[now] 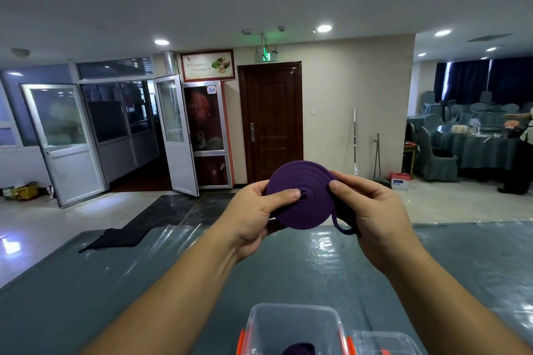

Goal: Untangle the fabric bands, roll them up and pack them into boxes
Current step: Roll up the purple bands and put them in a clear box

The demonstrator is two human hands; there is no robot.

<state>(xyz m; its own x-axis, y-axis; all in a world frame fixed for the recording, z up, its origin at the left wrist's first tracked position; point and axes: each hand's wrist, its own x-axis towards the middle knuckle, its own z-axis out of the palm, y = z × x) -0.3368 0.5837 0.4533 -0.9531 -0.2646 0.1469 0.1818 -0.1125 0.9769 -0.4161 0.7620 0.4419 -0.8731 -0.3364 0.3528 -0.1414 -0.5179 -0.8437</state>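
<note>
Head view, purple band [300, 196]: wound into a flat spiral disc, held upright in the air above the far edge of the table, between both hands; a short loose tail hung from its lower right edge.
Left hand [259, 210]: gripped the disc's left side, thumb pressed flat on the face near the centre, fingers curled behind.
Right hand [372, 210]: gripped the disc's right side, thumb on the face, fingers curled round the rim and the loose tail.
Table [115, 282]: covered in grey-green cloth under clear plastic sheeting.
Clear box [294, 326]: stood at the near edge, below the hands, open-topped with orange clips; a dark purple roll [298, 349] lay inside.
Second clear container [383, 343]: just beside the box on its right, only partly in frame.
Black cloth [121, 238]: lay on the table's far left corner, well apart from the hands.
Obstructions: both forearms crossed the table between the box and the disc.
Background: brown door [272, 121], glass doors [66, 141], and a dining table with covered chairs [473, 147] at far right.
</note>
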